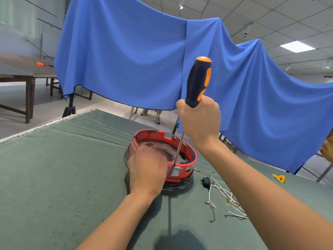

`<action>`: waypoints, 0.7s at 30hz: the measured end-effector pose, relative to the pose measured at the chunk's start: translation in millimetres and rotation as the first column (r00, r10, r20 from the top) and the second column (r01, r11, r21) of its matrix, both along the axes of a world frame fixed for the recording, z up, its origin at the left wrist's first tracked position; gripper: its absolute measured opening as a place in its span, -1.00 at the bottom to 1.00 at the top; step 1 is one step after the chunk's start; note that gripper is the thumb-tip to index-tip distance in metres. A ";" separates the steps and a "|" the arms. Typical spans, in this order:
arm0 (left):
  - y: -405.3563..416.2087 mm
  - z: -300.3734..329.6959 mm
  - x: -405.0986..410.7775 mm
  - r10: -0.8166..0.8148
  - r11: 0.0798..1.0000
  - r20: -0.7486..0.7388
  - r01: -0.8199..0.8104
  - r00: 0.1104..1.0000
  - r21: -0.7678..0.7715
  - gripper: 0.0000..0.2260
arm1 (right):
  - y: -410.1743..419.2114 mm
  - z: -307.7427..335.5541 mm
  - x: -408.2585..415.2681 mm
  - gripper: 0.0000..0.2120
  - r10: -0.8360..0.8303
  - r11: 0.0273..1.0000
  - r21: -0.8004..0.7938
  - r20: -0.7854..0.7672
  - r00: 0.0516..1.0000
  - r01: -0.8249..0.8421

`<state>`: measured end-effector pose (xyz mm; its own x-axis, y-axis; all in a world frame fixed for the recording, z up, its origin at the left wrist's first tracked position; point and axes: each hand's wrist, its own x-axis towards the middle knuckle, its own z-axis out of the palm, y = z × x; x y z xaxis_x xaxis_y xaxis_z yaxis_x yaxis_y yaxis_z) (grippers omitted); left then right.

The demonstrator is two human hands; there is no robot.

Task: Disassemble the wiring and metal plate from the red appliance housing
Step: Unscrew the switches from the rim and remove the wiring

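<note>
The red appliance housing (187,150) is a round ring lying open side up on the green table cloth (63,168). A dull metal plate (165,152) sits inside it. My left hand (146,170) grips the housing's near left rim. My right hand (199,120) is closed around the lower part of a black and orange screwdriver (198,80), held nearly upright. Its steel shaft (178,150) runs down into the housing, with the tip at the near inner wall by a white rocker switch (175,171). Loose white wires (227,197) with brass terminals lie on the cloth right of the housing.
A small black plug (205,181) lies beside the wires. A yellow scrap (279,178) rests on the cloth at the far right. A blue cloth (135,56) hangs behind the table. A person's shoes show under it. Wooden tables (27,76) stand at the back left.
</note>
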<state>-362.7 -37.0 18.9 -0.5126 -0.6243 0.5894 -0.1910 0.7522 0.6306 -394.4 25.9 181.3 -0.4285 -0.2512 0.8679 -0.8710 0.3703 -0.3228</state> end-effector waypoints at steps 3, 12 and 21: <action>-0.7 -0.1 0.0 -0.005 1.000 0.008 0.005 1.000 0.004 -0.77 | -15.7 5.4 -5.4 -0.62 -0.069 0.997 0.052 0.081 0.994 0.065; -0.4 0.4 -1.5 -0.001 0.999 -0.001 0.001 1.000 0.046 -0.79 | -59.0 7.8 -42.7 -0.74 -0.162 0.962 0.246 0.171 0.972 0.117; -2.2 0.5 -0.8 -0.029 0.999 0.011 0.029 1.000 0.039 -0.75 | -72.9 1.1 -74.0 -0.78 -0.263 0.940 0.294 0.311 0.913 0.171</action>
<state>-363.5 -39.2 19.4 -0.5377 -0.6315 0.5587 -0.1772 0.7325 0.6573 -468.4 -47.0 182.4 -0.7551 -0.3104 0.5775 -0.6129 0.6471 -0.4535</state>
